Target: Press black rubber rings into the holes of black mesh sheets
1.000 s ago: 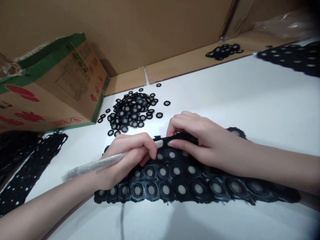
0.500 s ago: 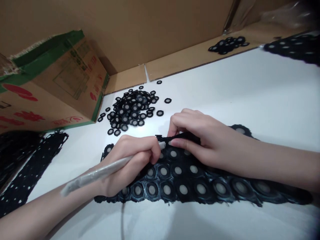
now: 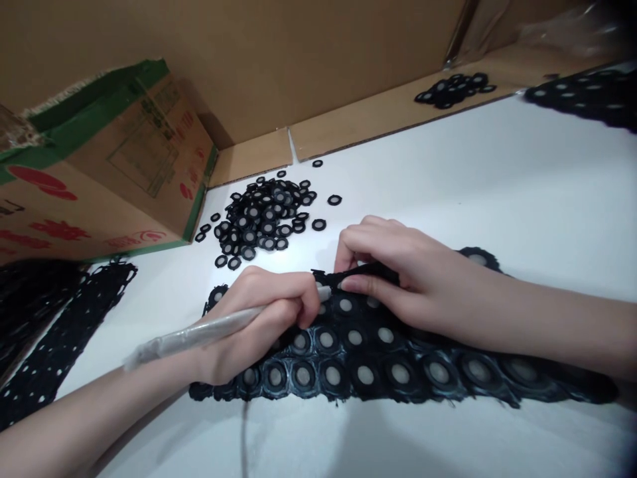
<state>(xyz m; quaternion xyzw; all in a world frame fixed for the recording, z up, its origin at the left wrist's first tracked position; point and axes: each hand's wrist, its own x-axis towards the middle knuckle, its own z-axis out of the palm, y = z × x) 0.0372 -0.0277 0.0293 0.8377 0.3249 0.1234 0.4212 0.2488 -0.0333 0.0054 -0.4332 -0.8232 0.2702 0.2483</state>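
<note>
One pale pen-like tool [image 3: 199, 332], its surface wrinkled, is gripped in the left hand [image 3: 269, 312], fingers curled closed around it. Its tip points right and meets the upper part of the black sheet [image 3: 365, 388], near the frame centre; its rear end lies over the forearm, lower left. Right hand [image 3: 403, 272]: thumb and fingers pinched narrow on the sheet's upper edge, thumb tip just beside the tool tip.

Position of black sheet: flat on the white counter [image 3: 448, 172], from lower centre to lower right, beneath both hands. Rows of pale round centres are visible below the fingers; the upper portion is largely covered by the hands.

Surroundings: loose pile of black rings [image 3: 261, 216] above the left hand, upper centre-left, with single rings scattered about it. Printed cardboard box [image 3: 144, 153], upper left. Perforated black strip [image 3: 64, 345], left edge. Smaller ring pile [image 3: 455, 88] on a cardboard ledge [image 3: 358, 126], upper right; second black sheet [image 3: 592, 96] at the right edge.
</note>
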